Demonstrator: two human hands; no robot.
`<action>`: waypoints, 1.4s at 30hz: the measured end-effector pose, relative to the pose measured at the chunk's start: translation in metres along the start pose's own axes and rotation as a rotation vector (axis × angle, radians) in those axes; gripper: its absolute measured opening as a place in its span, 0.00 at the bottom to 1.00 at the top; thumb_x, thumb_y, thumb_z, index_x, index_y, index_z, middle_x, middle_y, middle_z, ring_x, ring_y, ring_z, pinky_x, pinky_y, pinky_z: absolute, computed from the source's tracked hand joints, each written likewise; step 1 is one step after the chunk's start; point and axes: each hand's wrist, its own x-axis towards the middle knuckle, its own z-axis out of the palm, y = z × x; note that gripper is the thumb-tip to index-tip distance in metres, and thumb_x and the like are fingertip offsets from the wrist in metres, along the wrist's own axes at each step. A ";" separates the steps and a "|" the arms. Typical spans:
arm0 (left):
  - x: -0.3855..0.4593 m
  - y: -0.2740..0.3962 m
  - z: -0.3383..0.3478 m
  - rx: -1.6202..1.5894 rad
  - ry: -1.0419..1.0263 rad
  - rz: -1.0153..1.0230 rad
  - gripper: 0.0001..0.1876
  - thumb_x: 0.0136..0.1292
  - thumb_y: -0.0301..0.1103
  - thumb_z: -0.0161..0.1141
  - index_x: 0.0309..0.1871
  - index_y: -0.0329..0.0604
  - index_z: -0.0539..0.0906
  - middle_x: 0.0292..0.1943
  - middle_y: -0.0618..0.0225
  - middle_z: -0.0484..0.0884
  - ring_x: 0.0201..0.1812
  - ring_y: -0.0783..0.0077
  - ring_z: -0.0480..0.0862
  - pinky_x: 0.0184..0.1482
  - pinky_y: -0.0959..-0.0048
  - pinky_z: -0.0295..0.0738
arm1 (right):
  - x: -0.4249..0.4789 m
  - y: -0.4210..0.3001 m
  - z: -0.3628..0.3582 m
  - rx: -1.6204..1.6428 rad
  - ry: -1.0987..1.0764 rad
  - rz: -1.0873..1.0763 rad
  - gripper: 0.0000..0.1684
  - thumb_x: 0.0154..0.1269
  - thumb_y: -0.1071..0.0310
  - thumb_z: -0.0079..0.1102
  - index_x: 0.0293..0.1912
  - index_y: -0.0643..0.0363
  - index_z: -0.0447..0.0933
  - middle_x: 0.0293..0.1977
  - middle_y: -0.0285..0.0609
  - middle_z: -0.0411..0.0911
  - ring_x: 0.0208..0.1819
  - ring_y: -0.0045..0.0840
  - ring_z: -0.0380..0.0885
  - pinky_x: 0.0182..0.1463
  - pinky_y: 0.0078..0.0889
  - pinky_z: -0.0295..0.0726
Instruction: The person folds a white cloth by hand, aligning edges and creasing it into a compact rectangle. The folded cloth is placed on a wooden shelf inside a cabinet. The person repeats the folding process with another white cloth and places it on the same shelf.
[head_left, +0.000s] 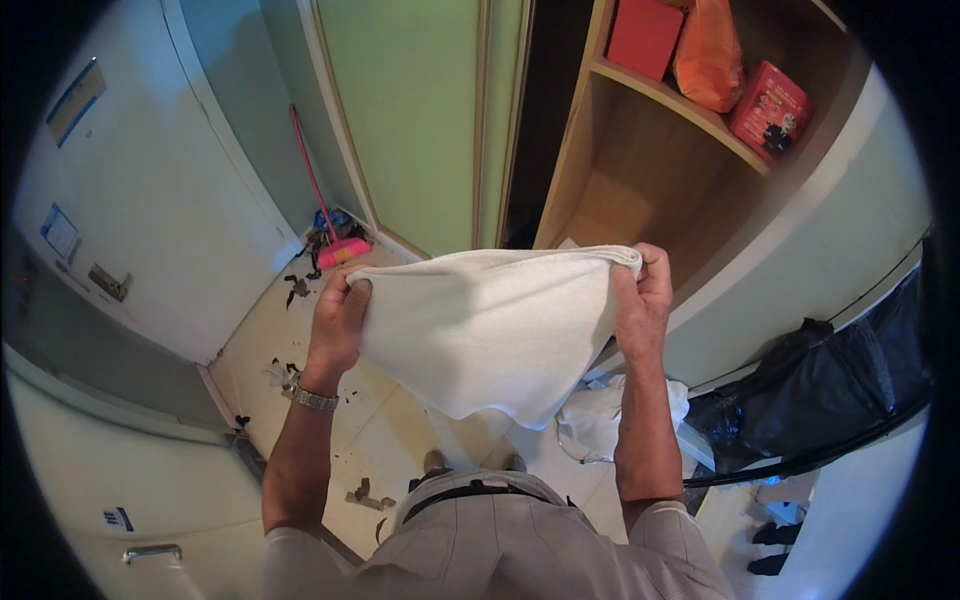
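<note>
A white cloth (487, 330), folded over along its top edge, hangs in front of my body. My left hand (339, 319) pinches its upper left corner between thumb and fingers. At the opposite corner my right hand (646, 300) grips the bunched, layered edge. The top edge is stretched between both hands, while the lower part droops loosely to a wavy hem. Behind the cloth, part of the floor and the cabinet base are hidden.
A pink broom (341, 251) leans in the corner among scraps on the tiled floor (390, 405). Right of it stands a wooden cabinet (637, 165) holding a red box (772, 112) and an orange bag (709, 60). Black plastic (817, 390) and a white bag (592, 416) lie at right. A white door (142, 187) is left.
</note>
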 end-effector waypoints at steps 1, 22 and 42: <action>0.001 -0.001 0.002 0.064 -0.012 0.025 0.15 0.77 0.37 0.56 0.60 0.40 0.76 0.43 0.72 0.80 0.43 0.83 0.78 0.49 0.78 0.76 | 0.002 0.005 -0.002 0.001 0.005 0.005 0.07 0.72 0.72 0.59 0.46 0.56 0.72 0.35 0.28 0.74 0.35 0.10 0.71 0.40 0.17 0.73; -0.005 0.032 0.025 0.081 -0.114 0.035 0.19 0.67 0.27 0.67 0.59 0.39 0.77 0.44 0.70 0.78 0.38 0.85 0.79 0.38 0.82 0.78 | 0.001 0.036 -0.029 0.015 0.165 0.028 0.09 0.72 0.72 0.58 0.49 0.59 0.72 0.35 0.28 0.72 0.36 0.09 0.69 0.41 0.15 0.71; 0.012 0.035 0.012 -0.019 -0.125 0.028 0.12 0.78 0.35 0.53 0.56 0.38 0.73 0.46 0.61 0.80 0.36 0.69 0.86 0.33 0.67 0.89 | 0.002 0.001 -0.010 0.065 0.118 -0.047 0.11 0.72 0.73 0.60 0.51 0.59 0.72 0.38 0.30 0.75 0.38 0.10 0.72 0.44 0.16 0.74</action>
